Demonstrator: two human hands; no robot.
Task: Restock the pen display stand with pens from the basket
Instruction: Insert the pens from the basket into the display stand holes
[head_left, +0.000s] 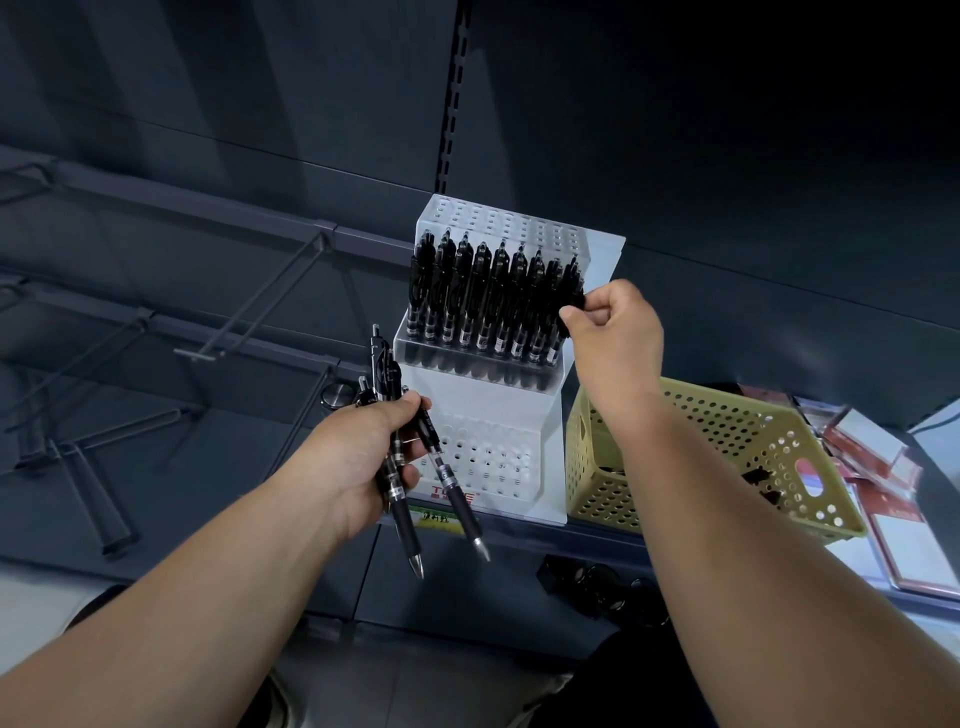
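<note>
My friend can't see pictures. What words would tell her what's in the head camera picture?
A person's right hand pinches a black pen at the right end of a row of pens in a white display stand. The left hand grips a bunch of black pens, and a yellow basket stands right of the stand.

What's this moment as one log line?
right hand: pinches pen at row's right end | left hand: grips spare pens | display stand: front tier unfilled | basket: beside stand

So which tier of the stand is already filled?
The middle tier: black pens stand right across it. The top tier and bottom tier show only bare holes.
</note>
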